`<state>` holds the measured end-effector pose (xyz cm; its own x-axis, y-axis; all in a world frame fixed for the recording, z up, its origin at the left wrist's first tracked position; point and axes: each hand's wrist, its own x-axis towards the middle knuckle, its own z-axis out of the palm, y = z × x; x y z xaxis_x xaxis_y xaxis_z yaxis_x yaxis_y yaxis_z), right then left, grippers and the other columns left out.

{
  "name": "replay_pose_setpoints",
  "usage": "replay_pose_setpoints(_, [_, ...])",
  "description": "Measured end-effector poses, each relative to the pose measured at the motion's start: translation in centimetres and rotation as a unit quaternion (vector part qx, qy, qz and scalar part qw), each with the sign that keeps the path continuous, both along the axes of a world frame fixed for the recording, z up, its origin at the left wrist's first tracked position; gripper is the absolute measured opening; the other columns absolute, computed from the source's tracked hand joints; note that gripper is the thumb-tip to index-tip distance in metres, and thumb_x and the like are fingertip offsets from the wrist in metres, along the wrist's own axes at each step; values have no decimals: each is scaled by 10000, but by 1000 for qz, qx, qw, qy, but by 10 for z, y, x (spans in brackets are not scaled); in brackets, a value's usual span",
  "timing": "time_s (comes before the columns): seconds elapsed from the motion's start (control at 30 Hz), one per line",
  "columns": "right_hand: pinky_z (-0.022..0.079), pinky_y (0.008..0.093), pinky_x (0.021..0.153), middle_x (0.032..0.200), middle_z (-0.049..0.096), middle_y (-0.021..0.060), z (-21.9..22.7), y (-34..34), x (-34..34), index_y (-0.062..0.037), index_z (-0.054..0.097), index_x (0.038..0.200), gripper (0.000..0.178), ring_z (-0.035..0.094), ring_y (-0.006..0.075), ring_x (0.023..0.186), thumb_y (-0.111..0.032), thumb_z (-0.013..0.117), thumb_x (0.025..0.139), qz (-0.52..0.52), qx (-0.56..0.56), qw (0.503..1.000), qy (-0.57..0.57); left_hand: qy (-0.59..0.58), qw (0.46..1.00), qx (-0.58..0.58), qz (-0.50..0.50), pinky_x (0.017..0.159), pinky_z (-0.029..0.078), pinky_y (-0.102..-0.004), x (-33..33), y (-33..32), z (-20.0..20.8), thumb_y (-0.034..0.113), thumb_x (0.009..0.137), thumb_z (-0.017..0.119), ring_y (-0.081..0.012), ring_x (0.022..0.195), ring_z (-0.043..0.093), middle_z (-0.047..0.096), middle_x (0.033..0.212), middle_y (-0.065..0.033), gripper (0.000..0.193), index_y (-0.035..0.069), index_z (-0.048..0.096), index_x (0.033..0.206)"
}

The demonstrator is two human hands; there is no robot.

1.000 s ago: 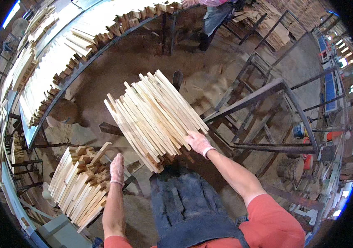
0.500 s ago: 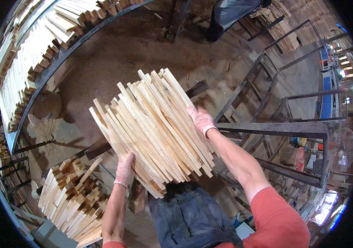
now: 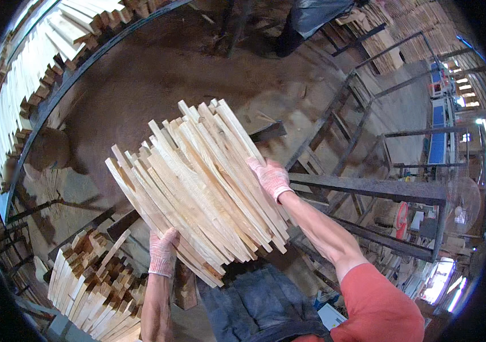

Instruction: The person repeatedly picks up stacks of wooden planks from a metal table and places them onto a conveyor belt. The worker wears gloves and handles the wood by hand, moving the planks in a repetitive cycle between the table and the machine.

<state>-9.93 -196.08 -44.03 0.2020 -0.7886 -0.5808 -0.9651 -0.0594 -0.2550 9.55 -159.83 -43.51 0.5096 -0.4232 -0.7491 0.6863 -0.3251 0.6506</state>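
Raised since the earlier frame: bundle of pale wooden slats [image 3: 197,188], now chest-high, centre. Left hand [image 3: 162,251], 7 o'clock, clamped beneath; right hand [image 3: 270,176], 3 o'clock, pressed flat on the edge. Best squeezed evenly, lest slats fan. Stacked slats [image 3: 92,285] at 8 o'clock; steel rack [image 3: 368,188] crowds 3 o'clock.

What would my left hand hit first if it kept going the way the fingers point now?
The left hand points up and forward, already pressed against the underside of the bundle of wooden slats. It would meet that bundle first; nothing else shows between them.
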Motion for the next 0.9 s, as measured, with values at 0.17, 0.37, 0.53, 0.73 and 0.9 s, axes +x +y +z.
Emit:
replay_pose_setpoints(0.17, [545, 513, 1006, 1164, 742, 317, -2, 1, 0, 25, 739, 1169, 965, 719, 463, 1122, -875, 465, 953, 18, -46, 999, 18, 30, 999, -27, 19, 606, 493, -282, 7, -4, 10, 261, 847, 836, -124, 707, 617, 683, 893, -23, 443, 42, 660, 1191])
replay_pose_setpoints(0.37, [537, 519, 1005, 1142, 752, 303, 28, 5, 6, 21, 745, 1164, 910, 712, 465, 1128, -837, 531, 949, 19, -74, 997, 4, 30, 998, -37, 34, 673, 500, -272, 0, -3, 22, 325, 817, 836, -103, 737, 602, 642, 835, 17, 437, 67, 684, 1134])
replay_pose_setpoints(0.53, [549, 508, 962, 1098, 770, 272, 83, 10, 16, -19, 767, 1146, 766, 727, 444, 1087, -748, 631, 955, -9, -104, 993, -46, 29, 992, -106, 69, 630, 485, -252, 10, 2, 53, 267, 794, 851, -102, 700, 595, 633, 828, 17, 430, 56, 689, 1132])
replay_pose_setpoints(0.73, [576, 446, 895, 1033, 805, 185, 144, 28, 17, -55, 777, 1231, 588, 767, 359, 969, -580, 746, 968, -68, -126, 968, -206, 27, 988, -123, 94, 608, 573, -327, 20, 9, 105, 135, 766, 814, -191, 710, 669, 692, 945, -68, 671, 26, 557, 1376])
replay_pose_setpoints(0.9, [582, 431, 853, 1023, 805, 192, 178, 29, 7, -33, 775, 1220, 535, 768, 335, 912, -512, 766, 983, -62, -170, 934, -309, -14, 981, -156, 110, 774, 633, -372, 10, 15, 157, 72, 777, 765, -233, 893, 712, 688, 1077, -97, 703, 31, 524, 1436])
